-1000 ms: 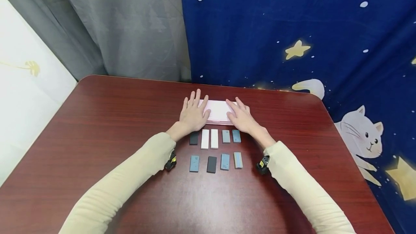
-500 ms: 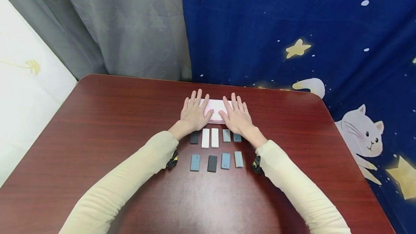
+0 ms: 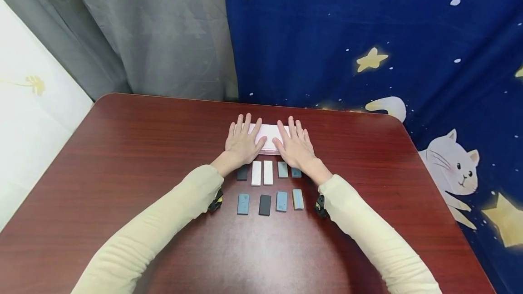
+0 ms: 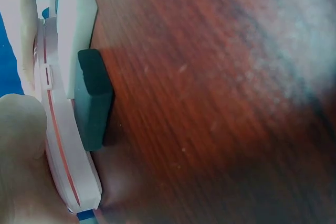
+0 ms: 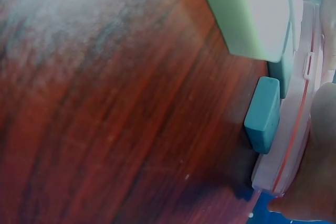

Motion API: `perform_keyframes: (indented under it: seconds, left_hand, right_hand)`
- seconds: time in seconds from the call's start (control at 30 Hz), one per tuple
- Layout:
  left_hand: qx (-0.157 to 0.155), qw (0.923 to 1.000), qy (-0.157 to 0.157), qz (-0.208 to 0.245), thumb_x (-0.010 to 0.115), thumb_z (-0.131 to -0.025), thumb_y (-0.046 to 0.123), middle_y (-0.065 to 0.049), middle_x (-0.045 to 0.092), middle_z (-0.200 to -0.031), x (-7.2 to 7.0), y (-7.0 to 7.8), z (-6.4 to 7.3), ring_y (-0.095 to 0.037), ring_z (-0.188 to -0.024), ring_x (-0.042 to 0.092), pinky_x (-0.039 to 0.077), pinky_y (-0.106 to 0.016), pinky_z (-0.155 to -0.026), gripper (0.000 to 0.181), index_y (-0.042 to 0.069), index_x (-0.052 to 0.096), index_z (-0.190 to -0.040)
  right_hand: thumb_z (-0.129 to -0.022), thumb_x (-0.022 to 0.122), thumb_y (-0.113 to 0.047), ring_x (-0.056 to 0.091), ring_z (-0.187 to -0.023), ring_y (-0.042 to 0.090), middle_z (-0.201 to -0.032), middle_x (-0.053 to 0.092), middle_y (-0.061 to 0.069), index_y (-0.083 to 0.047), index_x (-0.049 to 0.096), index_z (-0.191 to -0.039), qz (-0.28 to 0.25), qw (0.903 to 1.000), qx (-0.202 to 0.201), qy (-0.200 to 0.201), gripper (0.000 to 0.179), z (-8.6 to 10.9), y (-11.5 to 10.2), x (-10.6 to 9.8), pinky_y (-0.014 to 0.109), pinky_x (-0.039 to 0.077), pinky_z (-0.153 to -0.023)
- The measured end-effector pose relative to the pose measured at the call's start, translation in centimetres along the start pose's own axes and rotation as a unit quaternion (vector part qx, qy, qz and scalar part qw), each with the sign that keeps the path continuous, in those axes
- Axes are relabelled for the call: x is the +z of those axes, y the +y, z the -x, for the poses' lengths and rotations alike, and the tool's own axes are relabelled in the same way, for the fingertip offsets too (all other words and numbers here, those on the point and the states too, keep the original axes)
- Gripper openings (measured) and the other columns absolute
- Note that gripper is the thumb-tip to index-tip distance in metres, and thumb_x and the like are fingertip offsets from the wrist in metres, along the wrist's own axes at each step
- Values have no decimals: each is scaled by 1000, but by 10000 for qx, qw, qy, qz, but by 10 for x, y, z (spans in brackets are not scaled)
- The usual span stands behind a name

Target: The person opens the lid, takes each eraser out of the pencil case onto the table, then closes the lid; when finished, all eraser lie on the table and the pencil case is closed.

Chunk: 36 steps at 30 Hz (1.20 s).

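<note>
A pale pink, lidded flat case [image 3: 269, 136] lies near the far edge of the table. My left hand [image 3: 242, 144] rests on its left part, fingers straight and spread. Across the right part lies my right hand [image 3: 297, 148], also with spread, straight fingers. The thumbs point toward each other over the lid, with a strip of it visible between. Both wrist views show the case's side, with a red line along the seam and a small latch [image 4: 48, 77]. Just in front of the case stand a dark block [image 4: 94, 100] and a blue block [image 5: 263, 114].
Small eraser-like blocks lie in two rows on the brown table [image 3: 163, 135]. The far row includes white blocks [image 3: 256, 173] and a grey-blue block [image 3: 283, 169]. Nearer are a black block [image 3: 264, 205] and a striped block [image 3: 298, 199]. Curtains [image 3: 294, 35] hang behind.
My right hand has moved left on the case and its fingers have spread and straightened. The left hand stays nearly in place. The blocks keep their places.
</note>
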<state>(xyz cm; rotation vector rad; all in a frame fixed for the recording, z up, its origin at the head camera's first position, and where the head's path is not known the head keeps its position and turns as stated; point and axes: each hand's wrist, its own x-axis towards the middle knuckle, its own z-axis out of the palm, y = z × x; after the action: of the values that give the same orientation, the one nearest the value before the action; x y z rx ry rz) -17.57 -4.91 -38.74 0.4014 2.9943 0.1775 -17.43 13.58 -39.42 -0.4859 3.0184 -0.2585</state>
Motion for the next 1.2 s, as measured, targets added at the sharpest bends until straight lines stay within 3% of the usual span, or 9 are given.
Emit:
perform_keyframes:
  seconds: [0.57, 1.2]
  left_hand:
    - [114, 9998, 96, -133, 19, -102, 53, -16, -5, -160, 3, 2, 1, -35, -145, -6, 3, -51, -117, 64, 21, 5, -156]
    - [135, 9988, 368, 298, 26, -102, 51, -15, 0, -160, 15, -4, 14, -35, -145, -5, 1, -56, -116, 64, 20, 11, -156]
  right_hand:
    - [-104, 23, -50, -3, -145, 38, -159, -4, 20, -17, 6, -156, -44, 9999, -15, -100, 64, 3, 1, -3, 55, 6, -116]
    - [-103, 29, -49, -3, -144, 39, -159, -3, 21, -15, 7, -156, -146, 9994, -203, -219, 67, 12, -4, 2, 57, 1, -115]
